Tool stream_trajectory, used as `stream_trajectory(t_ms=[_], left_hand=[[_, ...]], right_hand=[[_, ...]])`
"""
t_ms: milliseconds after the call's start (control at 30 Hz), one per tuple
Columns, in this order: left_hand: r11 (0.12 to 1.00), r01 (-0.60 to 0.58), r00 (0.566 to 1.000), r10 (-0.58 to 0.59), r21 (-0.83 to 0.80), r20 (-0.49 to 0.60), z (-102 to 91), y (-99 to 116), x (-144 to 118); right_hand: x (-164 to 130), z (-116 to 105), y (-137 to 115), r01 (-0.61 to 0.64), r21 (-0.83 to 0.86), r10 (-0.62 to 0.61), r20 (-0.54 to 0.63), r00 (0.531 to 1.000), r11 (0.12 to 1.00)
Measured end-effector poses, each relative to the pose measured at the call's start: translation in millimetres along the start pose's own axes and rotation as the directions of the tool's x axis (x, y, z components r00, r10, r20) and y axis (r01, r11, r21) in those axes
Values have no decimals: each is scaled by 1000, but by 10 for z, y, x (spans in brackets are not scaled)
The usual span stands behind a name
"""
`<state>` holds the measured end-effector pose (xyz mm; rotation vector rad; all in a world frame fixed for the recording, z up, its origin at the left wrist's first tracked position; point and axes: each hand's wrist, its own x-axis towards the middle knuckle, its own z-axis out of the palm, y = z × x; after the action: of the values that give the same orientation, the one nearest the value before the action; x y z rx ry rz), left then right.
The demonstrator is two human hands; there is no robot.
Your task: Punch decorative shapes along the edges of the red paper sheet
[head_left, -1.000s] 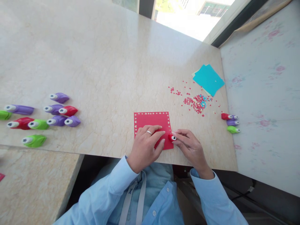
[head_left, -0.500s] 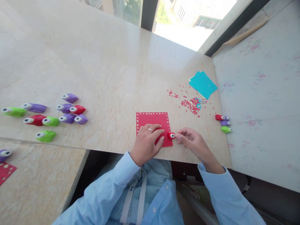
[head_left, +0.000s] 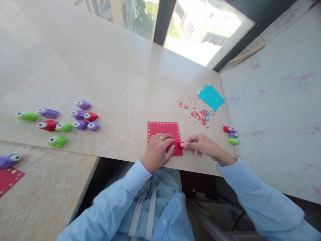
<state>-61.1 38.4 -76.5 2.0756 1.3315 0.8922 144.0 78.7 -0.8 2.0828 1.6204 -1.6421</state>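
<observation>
The left hand [head_left: 157,150] lies flat, fingers spread, on the near part of a red paper square [head_left: 164,131], pinning it to the pale marble tabletop [head_left: 120,80]; a ring shows on one finger. The square's far and side edges carry a row of small punched holes. Just to the right of that hand, the right hand [head_left: 203,145] pinches a small red paper punch [head_left: 180,144] between thumb and fingertips, and the punch sits on the right edge of the square, close to its near corner, touching the paper. Beyond the right hand a scatter of tiny red and blue paper bits [head_left: 202,115] lies on the tabletop, and farther still a turquoise sheet [head_left: 211,97] rests over a paler one. To the right of the right hand, near the tabletop's edge, three small punches [head_left: 231,135] sit side by side: red, purple, green. Well to the left of the left hand is a loose group of punches [head_left: 64,122] in purple, red and green. On a lower surface at the far left lie another purple punch [head_left: 8,160] and a red punched sheet [head_left: 8,179]. Light blue sleeves cover both arms.
</observation>
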Motion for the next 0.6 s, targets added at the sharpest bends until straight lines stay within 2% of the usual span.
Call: stream_trajectory(t_ms=[167, 300, 600], left_hand=[[1000, 1, 1000, -1, -8, -7, 5, -5, 3], [1000, -2, 1000, 2, -28, -10, 10, -10, -2], [999, -3, 1000, 2, -53, -26, -2, -20, 4]], right_hand=[[29, -38, -302, -82, -223, 87, 13, 996, 971], [106, 10, -473, -163, -407, 181, 6, 983, 899], [178, 48, -549, -234, -573, 251, -51, 967, 785]])
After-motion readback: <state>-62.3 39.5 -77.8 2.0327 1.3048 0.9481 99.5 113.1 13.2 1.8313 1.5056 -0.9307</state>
